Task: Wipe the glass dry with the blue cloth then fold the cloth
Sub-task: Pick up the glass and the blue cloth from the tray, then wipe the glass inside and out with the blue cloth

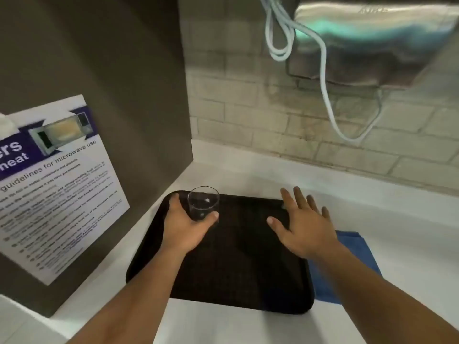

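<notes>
Glass (pixel 203 204) in the left hand (pixel 185 225), upright at the far left corner of the dark tray (pixel 238 264), with the fingers round the back of it and the thumb pressed low on the near side. Whether its base is resting on the tray or just off it, I can't tell. Right hand (pixel 304 227) hovers over the tray's right side, flat and fully spread, holding nothing. The blue cloth (pixel 352 254) lies on the white counter (pixel 397 219) just beneath and behind that wrist, partly hidden by the forearm and tucked against the tray's right edge. That small tumbler looks light, rigid and breakable, and likely slick if it's wet, so a full wrap low around the wall suits it better than a pinch at the thin rim. The cloth looks soft and limp; it should gather easily from a pinch at its near exposed corner.
</notes>
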